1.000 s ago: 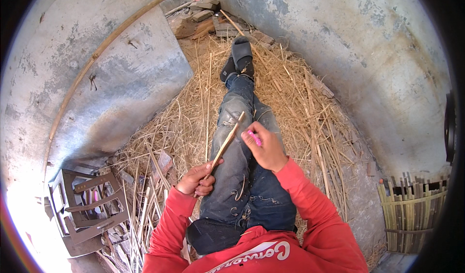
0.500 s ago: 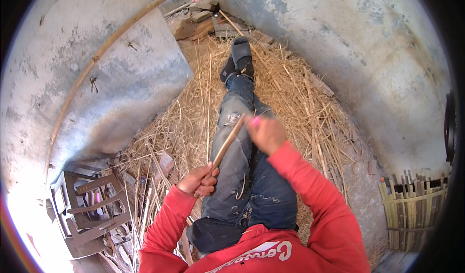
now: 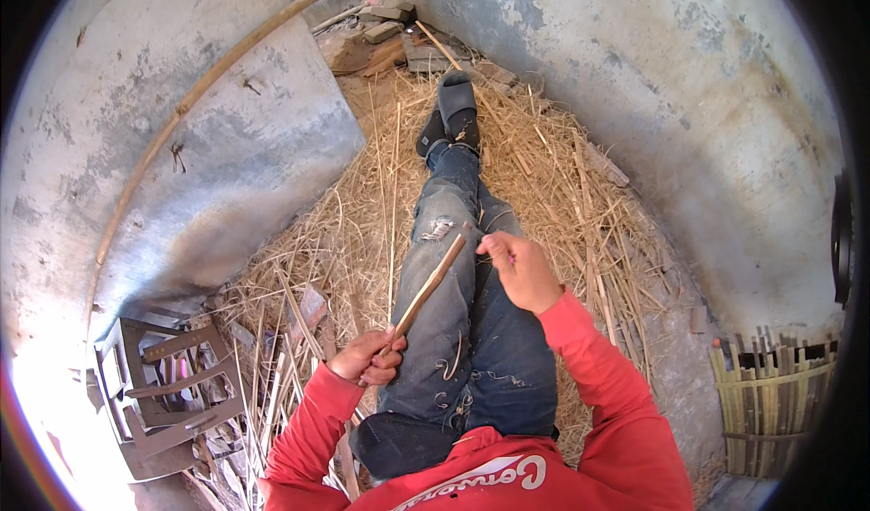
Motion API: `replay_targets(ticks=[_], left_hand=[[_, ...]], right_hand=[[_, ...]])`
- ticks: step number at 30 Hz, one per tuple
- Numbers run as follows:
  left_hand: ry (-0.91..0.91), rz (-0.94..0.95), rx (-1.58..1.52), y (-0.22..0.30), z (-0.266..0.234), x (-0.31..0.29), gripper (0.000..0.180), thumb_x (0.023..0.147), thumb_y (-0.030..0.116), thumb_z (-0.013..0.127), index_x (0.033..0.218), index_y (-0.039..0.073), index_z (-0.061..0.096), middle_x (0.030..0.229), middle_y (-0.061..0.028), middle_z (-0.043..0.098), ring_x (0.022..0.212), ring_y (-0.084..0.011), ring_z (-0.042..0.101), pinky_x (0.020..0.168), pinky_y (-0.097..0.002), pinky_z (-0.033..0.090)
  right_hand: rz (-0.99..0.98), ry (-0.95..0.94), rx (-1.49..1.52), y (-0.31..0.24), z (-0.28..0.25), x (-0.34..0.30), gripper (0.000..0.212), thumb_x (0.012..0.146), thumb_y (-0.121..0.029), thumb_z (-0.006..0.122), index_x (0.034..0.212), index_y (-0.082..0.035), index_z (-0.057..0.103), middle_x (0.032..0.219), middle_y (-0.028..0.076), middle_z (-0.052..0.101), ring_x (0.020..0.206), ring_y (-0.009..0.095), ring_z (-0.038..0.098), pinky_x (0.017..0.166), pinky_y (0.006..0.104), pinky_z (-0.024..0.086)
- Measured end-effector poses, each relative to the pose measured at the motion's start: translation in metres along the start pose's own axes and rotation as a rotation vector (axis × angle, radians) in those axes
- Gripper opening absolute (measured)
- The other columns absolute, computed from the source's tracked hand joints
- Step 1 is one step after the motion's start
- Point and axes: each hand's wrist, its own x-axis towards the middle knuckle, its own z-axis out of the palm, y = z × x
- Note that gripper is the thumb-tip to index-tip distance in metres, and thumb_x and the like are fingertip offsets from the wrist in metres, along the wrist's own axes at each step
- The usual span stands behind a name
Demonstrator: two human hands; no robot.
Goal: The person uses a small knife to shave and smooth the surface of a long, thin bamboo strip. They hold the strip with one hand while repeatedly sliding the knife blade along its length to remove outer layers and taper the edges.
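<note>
Far left on my feed: a brown wooden frame (image 3: 181,385), loose strips (image 3: 270,393) beside it. Next, the left grip (image 3: 367,358), logged as closed around the near end of a thin stick (image 3: 433,283). The stick slants up and right over the jeans (image 3: 430,352); contact with them, I cannot tell. Just right of its far end, the right grip (image 3: 521,273) is curled around a small pink object (image 3: 513,258), mostly hidden from me. Straw (image 3: 580,203) lies beyond. Far right: a slatted panel (image 3: 775,398).

stick (image 3: 430,284) over legs (image 3: 509,357), straw (image 3: 544,180) beneath, chair (image 3: 186,340) left, basket (image 3: 779,398) right
</note>
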Motion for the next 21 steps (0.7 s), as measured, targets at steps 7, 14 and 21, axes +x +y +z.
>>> replay_targets(ticks=[7, 14, 21], left_hand=[[0.022, 0.006, 0.029, 0.000, 0.000, 0.002, 0.037, 0.112, 0.046, 0.042, 0.101, 0.011, 0.046, 0.062, 0.0075, 0.030, 0.044, -0.0036, 0.024, 0.037, -0.0232, 0.018], [0.043, 0.026, 0.020, -0.002, 0.007, 0.005, 0.038, 0.112, 0.047, 0.044, 0.102, 0.011, 0.049, 0.062, 0.0071, 0.030, 0.044, -0.0036, 0.024, 0.037, -0.0229, 0.018], [0.038, 0.019, -0.010, -0.003, 0.003, 0.007, 0.039, 0.111, 0.048, 0.045, 0.102, 0.010, 0.050, 0.063, 0.0065, 0.031, 0.044, -0.0036, 0.023, 0.036, -0.0225, 0.018]], right_hand=[[-0.052, 0.127, -0.160, 0.006, 0.036, 0.004, 0.035, 0.108, -0.032, 0.056, 0.089, -0.004, 0.063, 0.069, 0.021, 0.064, 0.063, 0.044, 0.064, 0.054, 0.0493, 0.046], [-0.094, 0.048, -0.207, 0.010, 0.060, -0.018, 0.033, 0.109, -0.032, 0.052, 0.089, -0.006, 0.060, 0.065, 0.026, 0.060, 0.062, 0.049, 0.061, 0.052, 0.0577, 0.043], [-0.175, 0.091, -0.220, 0.014, 0.067, -0.017, 0.034, 0.109, -0.032, 0.050, 0.090, -0.006, 0.058, 0.064, 0.025, 0.062, 0.061, 0.048, 0.063, 0.050, 0.0575, 0.047]])
